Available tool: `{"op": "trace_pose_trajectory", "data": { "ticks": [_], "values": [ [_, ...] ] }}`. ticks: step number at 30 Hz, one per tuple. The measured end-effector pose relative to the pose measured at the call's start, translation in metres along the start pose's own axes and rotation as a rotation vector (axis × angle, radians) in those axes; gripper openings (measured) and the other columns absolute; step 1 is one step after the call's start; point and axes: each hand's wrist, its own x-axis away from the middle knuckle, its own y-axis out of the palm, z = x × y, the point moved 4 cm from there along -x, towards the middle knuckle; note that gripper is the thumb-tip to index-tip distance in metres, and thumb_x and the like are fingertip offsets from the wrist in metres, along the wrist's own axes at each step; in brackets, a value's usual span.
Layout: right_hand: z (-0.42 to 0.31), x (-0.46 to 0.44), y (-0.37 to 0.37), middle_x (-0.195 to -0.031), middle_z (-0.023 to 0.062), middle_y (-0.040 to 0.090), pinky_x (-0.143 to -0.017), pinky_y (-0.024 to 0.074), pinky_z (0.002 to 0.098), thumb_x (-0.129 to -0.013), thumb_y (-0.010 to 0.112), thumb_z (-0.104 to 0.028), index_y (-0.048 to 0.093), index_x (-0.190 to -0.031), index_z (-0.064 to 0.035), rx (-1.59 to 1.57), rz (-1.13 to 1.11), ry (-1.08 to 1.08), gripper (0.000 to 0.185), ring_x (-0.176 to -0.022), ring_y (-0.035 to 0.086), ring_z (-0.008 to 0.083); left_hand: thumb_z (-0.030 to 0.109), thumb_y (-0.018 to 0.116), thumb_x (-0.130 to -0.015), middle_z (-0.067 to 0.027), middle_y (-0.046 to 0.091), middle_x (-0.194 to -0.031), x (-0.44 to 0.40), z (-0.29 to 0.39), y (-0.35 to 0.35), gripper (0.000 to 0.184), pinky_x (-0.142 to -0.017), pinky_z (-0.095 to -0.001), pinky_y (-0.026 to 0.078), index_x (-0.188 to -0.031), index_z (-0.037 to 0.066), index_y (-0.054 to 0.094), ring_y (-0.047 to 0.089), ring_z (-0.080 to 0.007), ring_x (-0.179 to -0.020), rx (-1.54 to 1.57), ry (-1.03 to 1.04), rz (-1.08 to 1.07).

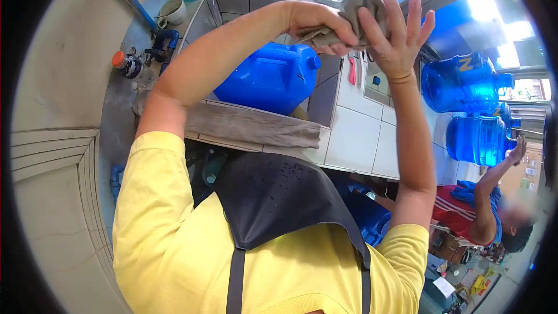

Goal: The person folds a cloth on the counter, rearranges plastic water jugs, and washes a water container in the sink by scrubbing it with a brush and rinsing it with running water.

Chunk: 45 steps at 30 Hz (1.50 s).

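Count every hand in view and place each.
3: the left hand and right hand, both on the grey cloth, and a co-worker's raised hand near a blue bottle at right. The co-worker's other hand is hidden.

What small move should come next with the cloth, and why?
Probably curl the right hand more firmly around the cloth. The left hand has its fingers bent around it, while several right-hand fingers stand spread out, clear of it, so a fuller grip would likely give better control.

Grey cloth (250, 126) on tiled counter (353, 139)
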Motion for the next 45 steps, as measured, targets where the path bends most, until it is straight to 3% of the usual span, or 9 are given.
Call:
{"op": "trace_pose_trajectory", "data": {
  "ticks": [4,8,13,19,28,34,39,43,45],
  "values": [
    [0.003,-0.024,0.007,-0.137,0.0012,0.059,-0.095,0.0566,0.0342,-0.080,0.085,-0.031,0.046,-0.145,-0.0314,0.003,0.112,-0.302,0.076,-0.119,0.063,0.0274,0.030,0.079,-0.077,-0.0061,0.070,-0.082,-0.004,0.010,0.003,0.037,-0.058,-0.0218,0.051,-0.098,0.001,0.070,0.063,-0.0132,-0.066,-0.213,-0.207,-0.135],
    [-0.002,-0.013,0.050,-0.124,-0.0011,0.064,-0.079,0.0615,0.0361,-0.083,0.080,-0.025,0.053,-0.132,-0.0302,-0.233,-0.306,-0.157,0.056,-0.100,0.070,0.0260,0.035,0.080,-0.074,-0.0046,0.071,-0.084,0.017,0.049,0.009,0.037,-0.062,-0.0277,0.054,-0.093,0.005,0.073,0.065,-0.0172,-0.069,-0.902,-0.319,0.464],
    [-0.023,-0.001,0.100,-0.114,0.0008,0.066,-0.071,0.0606,0.0392,-0.081,0.078,-0.025,0.057,-0.119,-0.0255,-0.145,-0.816,0.180,0.043,-0.084,0.072,0.0276,0.037,0.075,-0.076,-0.0074,0.073,-0.085,0.000,0.032,-0.044,0.034,-0.061,-0.0317,0.054,-0.087,0.004,0.074,0.066,-0.0224,-0.067,-1.186,-0.173,0.666],
    [-0.058,0.023,0.136,-0.104,0.0055,0.070,-0.069,0.0574,0.0440,-0.077,0.077,-0.022,0.057,-0.111,-0.0196,-0.284,-0.975,0.342,0.039,-0.075,0.071,0.0334,0.042,0.072,-0.075,-0.0100,0.075,-0.084,0.000,-0.011,-0.082,0.039,-0.065,-0.0381,0.055,-0.086,0.004,0.076,0.068,-0.0278,-0.071,-1.428,-0.329,0.864],
    [-0.073,0.047,0.152,-0.095,0.0135,0.071,-0.074,0.0539,0.0519,-0.079,0.070,-0.025,0.059,-0.106,-0.0143,-0.535,-1.158,0.495,0.031,-0.086,0.068,0.0438,0.037,0.065,-0.077,-0.0132,0.076,-0.084,0.004,-0.032,-0.084,0.030,-0.065,-0.0414,0.055,-0.082,0.010,0.077,0.071,-0.0331,-0.075,-1.744,-0.422,0.981],
    [-0.068,0.058,0.138,-0.095,0.0151,0.072,-0.075,0.0528,0.0477,-0.074,0.072,-0.017,0.059,-0.105,-0.0126,-0.612,-1.174,0.641,0.034,-0.087,0.066,0.0419,0.033,0.065,-0.077,-0.0110,0.076,-0.088,-0.003,-0.024,-0.060,0.026,-0.067,-0.0417,0.055,-0.087,0.012,0.077,0.073,-0.0311,-0.079,-1.814,-0.473,0.907],
    [-0.053,0.086,0.115,-0.103,0.0159,0.070,-0.076,0.0538,0.0422,-0.075,0.072,-0.016,0.059,-0.117,-0.0117,-0.749,-0.791,0.827,0.044,-0.090,0.067,0.0368,0.037,0.069,-0.076,-0.0129,0.075,-0.087,-0.011,-0.016,-0.035,0.033,-0.065,-0.0422,0.055,-0.091,0.007,0.073,0.071,-0.0343,-0.076,-1.872,-0.403,0.970],
    [-0.038,0.122,0.056,-0.115,0.0166,0.066,-0.080,0.0540,0.0389,-0.077,0.073,-0.012,0.055,-0.131,-0.0080,-1.111,-0.364,1.346,0.057,-0.098,0.065,0.0303,0.037,0.078,-0.073,-0.0131,0.074,-0.094,-0.004,-0.015,-0.011,0.045,-0.062,-0.0412,0.054,-0.103,0.006,0.067,0.070,-0.0317,-0.072,-1.532,-0.276,1.088],
    [-0.043,0.146,0.029,-0.119,0.0165,0.063,-0.083,0.0540,0.0377,-0.082,0.070,-0.008,0.050,-0.138,-0.0046,-1.628,-0.403,1.662,0.059,-0.103,0.063,0.0267,0.036,0.080,-0.071,-0.0131,0.074,-0.094,-0.012,-0.032,0.002,0.048,-0.063,-0.0409,0.054,-0.105,0.005,0.065,0.069,-0.0305,-0.072,-1.460,-0.205,1.025]
  ]
}}
